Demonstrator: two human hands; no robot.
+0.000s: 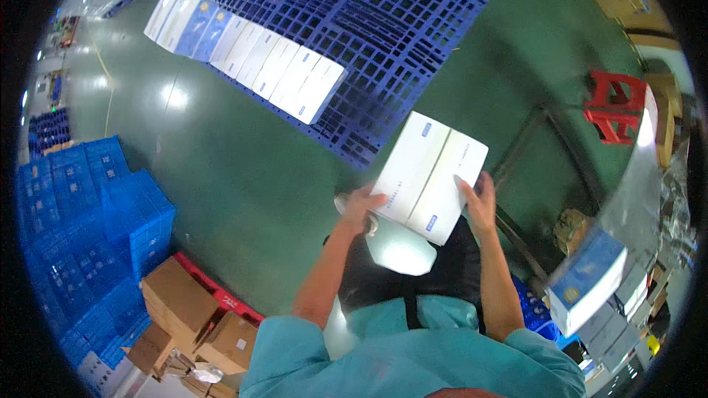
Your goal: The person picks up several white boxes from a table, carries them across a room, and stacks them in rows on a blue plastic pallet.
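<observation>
In front of my body I hold two white cardboard boxes point(413, 162), pressed side by side with a dark seam between them and small blue labels on top. My left hand point(359, 206) grips their left side, thumb on the upper face. On the right side my right hand point(479, 203) clasps them, its thumb also on top; the fingers underneath are hidden. Beyond the boxes a blue plastic grid pallet point(369, 22) lies on the floor. Along its left edge runs a row of similar white boxes point(269, 63), with blue-faced boxes point(203, 29) among them.
Stacked blue cartons point(74, 228) stand at the left, near open brown cartons point(181, 298) by a red pallet edge. To the right are a dark metal frame point(571, 147), a red plastic stool point(616, 103) and a blue-and-white box point(586, 280). The floor point(228, 155) is green and glossy.
</observation>
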